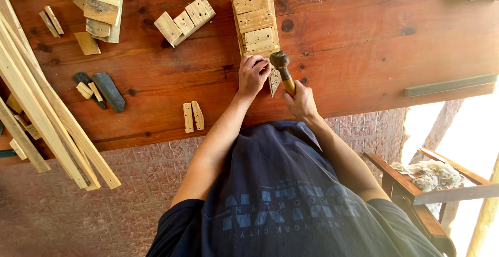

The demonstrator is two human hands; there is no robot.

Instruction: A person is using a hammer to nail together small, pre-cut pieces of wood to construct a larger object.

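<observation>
I'm seeing right hand (301, 101) fingers wrapping the hammer (282, 67), left hand (253, 74) fingers curling, pinning a drilled wooden block (274, 79) on the counter (353, 44)

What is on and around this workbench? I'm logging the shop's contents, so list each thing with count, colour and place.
reddish-brown wooden workbench: one, fills the upper frame
row of pale drilled wooden blocks: one row, tan, top centre
small pale wooden piece: one, tan, between the hands
wooden-handled hammer: one, dark head, in the right hand
pair of small drilled slats: two, tan, near the front edge
long pale wooden strips: several, left edge
dark flat stone: one, grey, left
wooden chair: one, brown, lower right
left hand: on the small piece
right hand: gripping the hammer handle
</observation>
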